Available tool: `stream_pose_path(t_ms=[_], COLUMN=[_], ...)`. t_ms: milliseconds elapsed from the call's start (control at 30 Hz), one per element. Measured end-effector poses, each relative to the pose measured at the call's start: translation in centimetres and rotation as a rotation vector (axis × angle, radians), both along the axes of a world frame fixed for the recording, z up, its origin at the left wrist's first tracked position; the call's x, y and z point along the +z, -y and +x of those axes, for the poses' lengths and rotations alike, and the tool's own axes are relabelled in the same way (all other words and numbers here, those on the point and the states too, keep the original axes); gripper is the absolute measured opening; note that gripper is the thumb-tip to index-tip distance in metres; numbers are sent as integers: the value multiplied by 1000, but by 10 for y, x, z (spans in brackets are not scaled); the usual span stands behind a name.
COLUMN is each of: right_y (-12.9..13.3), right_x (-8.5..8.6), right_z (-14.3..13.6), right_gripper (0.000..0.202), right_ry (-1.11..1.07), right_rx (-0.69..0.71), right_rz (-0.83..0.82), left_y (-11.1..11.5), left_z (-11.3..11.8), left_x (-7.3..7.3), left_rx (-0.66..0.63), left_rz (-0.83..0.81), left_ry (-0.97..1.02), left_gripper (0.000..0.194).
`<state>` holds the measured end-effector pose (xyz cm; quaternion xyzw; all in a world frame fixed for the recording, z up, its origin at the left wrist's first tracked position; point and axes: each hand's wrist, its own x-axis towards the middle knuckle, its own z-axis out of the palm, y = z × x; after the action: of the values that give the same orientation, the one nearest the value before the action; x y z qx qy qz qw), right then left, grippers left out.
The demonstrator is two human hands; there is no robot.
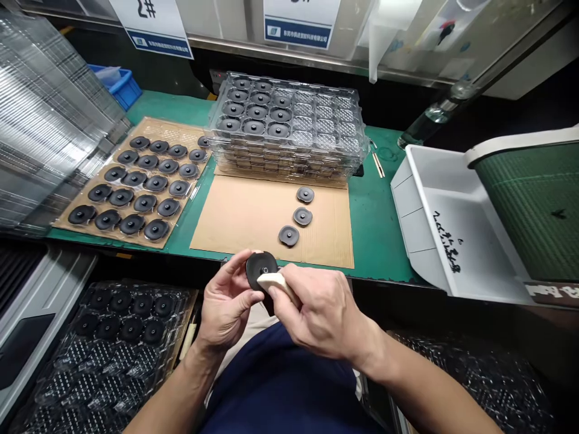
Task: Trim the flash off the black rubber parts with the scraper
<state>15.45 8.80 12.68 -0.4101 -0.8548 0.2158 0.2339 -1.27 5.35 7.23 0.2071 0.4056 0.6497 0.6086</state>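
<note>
My left hand (pixel 228 304) grips a round black part (pixel 261 265) by its edge, just past the front edge of the bench. Closed around a cream-coloured pad or block (pixel 277 282), my right hand (pixel 319 307) presses it against the face of that part. Three similar black discs (pixel 303 216) lie in a loose column on the brown cardboard (pixel 244 211) beyond my hands. Behind them, stacked clear trays (pixel 289 157) hold more discs in the left part of the top tray.
A disc-filled tray (pixel 108 235) lies left on the green bench (pixel 380 235), beside tall stacked clear trays (pixel 49 114). At right sits a grey bin (pixel 418 223) with small black pieces. Another part-filled tray (pixel 102 355) is lower left; a blue bin (pixel 129 90) stands behind.
</note>
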Motion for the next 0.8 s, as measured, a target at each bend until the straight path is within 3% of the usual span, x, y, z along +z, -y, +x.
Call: stream_pose_path(t_ms=[200, 433, 667, 800], right_y=[-9, -18, -27, -43], right_x=[-8, -8, -7, -13], right_z=[14, 22, 25, 30], right_gripper=[27, 26, 24, 26], right_ry=[98, 186, 219, 170], right_rx=[-20, 26, 179, 277], right_rz=[12, 107, 208, 193], left_y=[0, 1, 6, 9], left_z=[-8, -12, -17, -10], left_x=[-2, -10, -21, -20], left_rx=[21, -180, -301, -430], left_rz=[-32, -129, -195, -173], left_ry=[4, 113, 178, 263], left_gripper=[59, 59, 59, 55])
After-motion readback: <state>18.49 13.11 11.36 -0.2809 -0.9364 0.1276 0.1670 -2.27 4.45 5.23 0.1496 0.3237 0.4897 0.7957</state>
